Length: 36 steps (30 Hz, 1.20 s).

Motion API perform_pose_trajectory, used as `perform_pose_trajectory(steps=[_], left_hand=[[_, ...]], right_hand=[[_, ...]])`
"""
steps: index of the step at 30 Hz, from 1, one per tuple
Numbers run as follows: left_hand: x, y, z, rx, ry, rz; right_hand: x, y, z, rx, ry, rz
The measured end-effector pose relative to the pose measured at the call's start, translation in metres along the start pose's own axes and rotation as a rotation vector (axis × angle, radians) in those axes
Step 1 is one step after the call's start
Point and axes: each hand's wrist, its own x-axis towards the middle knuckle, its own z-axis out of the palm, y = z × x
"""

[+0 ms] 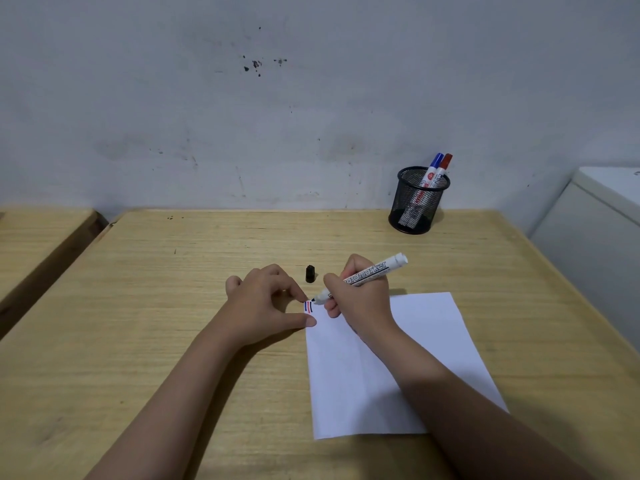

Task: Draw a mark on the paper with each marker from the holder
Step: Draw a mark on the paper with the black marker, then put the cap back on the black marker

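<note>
- Blue and red marks already on the paper; those two markers stand in the holder.
- Right hand fingers grip the black marker, tip at the paper's corner; left hand fingers pin the paper's edge, holding nothing.
- Left: likely finish, recap with the cap, return.

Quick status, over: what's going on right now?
Right hand grips black marker, tip at paper. Left hand pins paper corner. Cap off, nothing blocking.
</note>
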Motion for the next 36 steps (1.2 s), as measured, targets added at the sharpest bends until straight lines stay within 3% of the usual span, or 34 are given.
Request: perform_pose_trajectory(steps=[6, 11, 15, 19, 22, 26, 29, 36], left_hand=[[0.001, 0.001, 0.004, -0.125, -0.029, 0.049], [0.019, 0.013, 0.005, -0.189, 0.043, 0.161], [0.031, 0.025, 0.003, -0.119, 0.075, 0.066], [0.023, 0.038, -0.006, -0.568, 0.19, -0.09], [0.01, 0.048, -0.018, -0.913, 0.199, -0.073], [-0.007, 0.067, -0.025, -1.19, 0.141, -0.041], [-0.017, 0.083, -0.026, -1.295, 0.101, -0.015], [-0.035, 0.113, -0.031, -1.295, 0.072, 0.006]], right_hand=[[0.003, -0.006, -0.004, 0.181, 0.111, 0.058], [0.002, -0.014, -0.009, 0.294, 0.176, 0.086], [-0.001, -0.034, -0.013, 0.325, 0.216, 0.017], [-0.011, -0.058, -0.023, 0.344, 0.193, -0.124], [-0.024, -0.072, -0.032, 0.316, 0.17, -0.221], [-0.041, -0.087, -0.039, 0.314, 0.135, -0.305], [-0.051, -0.096, -0.041, 0.299, 0.118, -0.35], [-0.07, -0.109, -0.044, 0.249, 0.08, -0.398]])
